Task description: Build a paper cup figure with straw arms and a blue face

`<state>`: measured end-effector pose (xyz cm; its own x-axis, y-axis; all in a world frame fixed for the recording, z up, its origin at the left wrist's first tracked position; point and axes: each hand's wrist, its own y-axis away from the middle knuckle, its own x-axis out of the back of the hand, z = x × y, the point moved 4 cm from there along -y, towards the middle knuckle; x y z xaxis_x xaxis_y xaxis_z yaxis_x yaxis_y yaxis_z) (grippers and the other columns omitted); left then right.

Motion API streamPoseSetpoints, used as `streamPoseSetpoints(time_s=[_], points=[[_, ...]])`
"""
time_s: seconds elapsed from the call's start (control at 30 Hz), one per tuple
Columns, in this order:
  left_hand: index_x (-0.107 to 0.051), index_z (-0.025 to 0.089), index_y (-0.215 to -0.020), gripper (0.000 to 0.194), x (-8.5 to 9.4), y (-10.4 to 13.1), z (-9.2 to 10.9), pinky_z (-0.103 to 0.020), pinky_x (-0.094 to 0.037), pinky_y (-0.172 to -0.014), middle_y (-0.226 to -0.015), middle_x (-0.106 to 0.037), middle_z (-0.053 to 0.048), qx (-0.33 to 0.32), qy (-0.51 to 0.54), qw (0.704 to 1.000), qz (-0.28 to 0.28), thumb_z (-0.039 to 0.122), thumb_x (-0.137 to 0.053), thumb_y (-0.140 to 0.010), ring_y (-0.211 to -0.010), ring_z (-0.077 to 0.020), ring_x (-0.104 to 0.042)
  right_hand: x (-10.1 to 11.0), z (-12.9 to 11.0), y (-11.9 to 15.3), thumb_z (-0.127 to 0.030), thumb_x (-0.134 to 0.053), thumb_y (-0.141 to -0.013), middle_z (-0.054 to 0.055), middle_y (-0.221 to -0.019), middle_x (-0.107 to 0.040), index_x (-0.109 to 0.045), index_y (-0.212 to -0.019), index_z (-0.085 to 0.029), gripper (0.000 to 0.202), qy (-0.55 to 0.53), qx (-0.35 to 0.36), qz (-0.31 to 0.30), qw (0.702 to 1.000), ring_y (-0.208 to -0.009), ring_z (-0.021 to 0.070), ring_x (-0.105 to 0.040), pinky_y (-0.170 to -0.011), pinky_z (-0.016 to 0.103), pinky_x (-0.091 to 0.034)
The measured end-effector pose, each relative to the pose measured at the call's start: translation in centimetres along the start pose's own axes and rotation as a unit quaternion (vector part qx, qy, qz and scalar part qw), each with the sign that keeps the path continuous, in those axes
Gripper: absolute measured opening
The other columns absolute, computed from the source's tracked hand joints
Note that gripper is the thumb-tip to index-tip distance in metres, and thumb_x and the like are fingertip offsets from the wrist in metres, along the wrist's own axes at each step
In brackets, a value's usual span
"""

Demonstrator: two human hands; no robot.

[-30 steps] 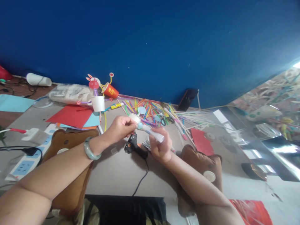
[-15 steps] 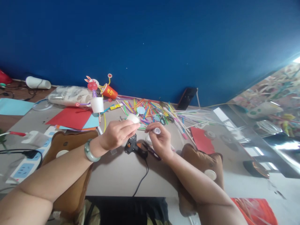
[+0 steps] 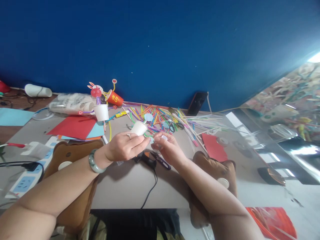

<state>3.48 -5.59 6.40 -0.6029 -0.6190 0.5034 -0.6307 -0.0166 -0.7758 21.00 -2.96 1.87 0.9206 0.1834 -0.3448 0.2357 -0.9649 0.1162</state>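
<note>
My left hand [image 3: 125,145], with a ring and a bangle, is closed around a white paper cup [image 3: 139,128]. The cup tilts above the table. A pale blue paper disc [image 3: 148,117] shows just past its rim; whether it is joined to the cup I cannot tell. A green strip [image 3: 147,135] runs from beside the cup toward my right hand [image 3: 168,146]. That hand's fingers are pinched together at a small white disc [image 3: 164,137], close to my left fingertips. Under the hands lie a black glue gun [image 3: 148,160] with its cord and a dark, slim tool [image 3: 162,161].
Colourful pipe cleaners [image 3: 160,118] and scissors [image 3: 172,127] lie along the wall. A decorated cup figure [image 3: 101,112], red paper [image 3: 72,126] and a power strip [image 3: 26,181] are on the left. Brown cushions [image 3: 75,186] lie under my forearms. A phone [image 3: 197,103] leans on the wall.
My right hand has moved left, bringing its fingertips close to my left hand. The cup has turned, showing more of its side. The view has shifted slightly.
</note>
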Motion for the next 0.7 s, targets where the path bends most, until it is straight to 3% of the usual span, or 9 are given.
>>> streamPoseSetpoints(time_s=[0.17, 0.23, 0.3, 0.37, 0.5, 0.6, 0.7], points=[[-0.066, 0.014, -0.118, 0.027, 0.0, 0.0, -0.1, -0.026, -0.054, -0.068, -0.084, -0.072, -0.003, 0.007, 0.019, 1.000, -0.006, 0.012, -0.063, -0.091, -0.070, -0.0127, -0.067, -0.2, 0.2, 0.2, -0.038, -0.089, -0.062, -0.005, -0.053, -0.055, -0.065, -0.066, -0.019, 0.031, 0.010, -0.011, -0.003, 1.000, -0.053, 0.0089, -0.047, -0.056, 0.026, -0.033], [-0.063, 0.016, -0.125, 0.033, -0.4, 0.2, -0.4, -0.025, -0.054, -0.068, -0.083, -0.072, -0.002, 0.049, 0.049, 0.997, -0.015, 0.012, -0.061, -0.092, -0.069, -0.0124, -0.067, -0.3, 0.1, 0.2, -0.038, -0.089, -0.062, -0.006, -0.053, -0.054, -0.064, -0.065, -0.020, 0.031, 0.011, -0.009, 0.000, 1.000, -0.053, 0.0090, -0.047, -0.057, 0.026, -0.034], [-0.062, 0.016, -0.128, 0.035, -1.0, 0.3, -0.9, -0.024, -0.054, -0.068, -0.088, -0.073, -0.004, 0.132, 0.106, 0.985, -0.030, 0.012, -0.058, -0.094, -0.073, -0.0129, -0.069, -0.3, 0.1, 0.1, -0.040, -0.088, -0.063, -0.006, -0.052, -0.053, -0.064, -0.065, -0.020, 0.031, 0.009, 0.001, 0.010, 1.000, -0.053, 0.0090, -0.046, -0.057, 0.026, -0.033], [-0.066, 0.016, -0.120, 0.027, -1.6, 0.5, -1.5, -0.023, -0.054, -0.069, -0.097, -0.074, -0.007, 0.250, 0.194, 0.948, -0.032, 0.015, -0.057, -0.095, -0.080, -0.0136, -0.070, -0.1, 0.1, 0.0, -0.039, -0.087, -0.066, -0.007, -0.052, -0.052, -0.064, -0.066, -0.020, 0.030, 0.005, 0.014, 0.024, 1.000, -0.053, 0.0087, -0.045, -0.057, 0.026, -0.033], [-0.071, 0.017, -0.091, 0.010, -3.0, 1.1, -1.8, -0.020, -0.050, -0.059, -0.089, -0.073, -0.005, 0.455, 0.364, 0.810, -0.058, 0.024, -0.066, -0.087, -0.077, -0.0140, -0.068, 0.2, 0.3, -0.1, -0.037, -0.085, -0.069, -0.006, -0.051, -0.052, -0.065, -0.066, -0.021, 0.027, -0.006, 0.033, 0.045, 0.998, -0.053, 0.0084, -0.047, -0.058, 0.025, -0.034], [-0.071, 0.016, -0.085, 0.013, -3.7, 1.3, -1.6, -0.021, -0.049, -0.057, -0.078, -0.071, -0.002, 0.520, 0.418, 0.740, -0.087, 0.027, -0.073, -0.079, -0.065, -0.0125, -0.063, 0.1, 0.4, -0.1, -0.038, -0.086, -0.070, -0.006, -0.052, -0.054, -0.065, -0.066, -0.021, 0.027, -0.007, 0.036, 0.053, 0.998, -0.054, 0.0089, -0.049, -0.058, 0.025, -0.034], [-0.071, 0.016, -0.082, 0.015, -3.9, 1.5, -1.6, -0.022, -0.047, -0.057, -0.072, -0.069, -0.002, 0.548, 0.435, 0.709, -0.095, 0.030, -0.072, -0.079, -0.061, -0.0117, -0.060, 0.0, 0.5, 0.0, -0.038, -0.087, -0.068, -0.006, -0.055, -0.056, -0.065, -0.065, -0.021, 0.028, -0.012, 0.034, 0.056, 0.998, -0.054, 0.0082, -0.048, -0.057, 0.025, -0.034]])
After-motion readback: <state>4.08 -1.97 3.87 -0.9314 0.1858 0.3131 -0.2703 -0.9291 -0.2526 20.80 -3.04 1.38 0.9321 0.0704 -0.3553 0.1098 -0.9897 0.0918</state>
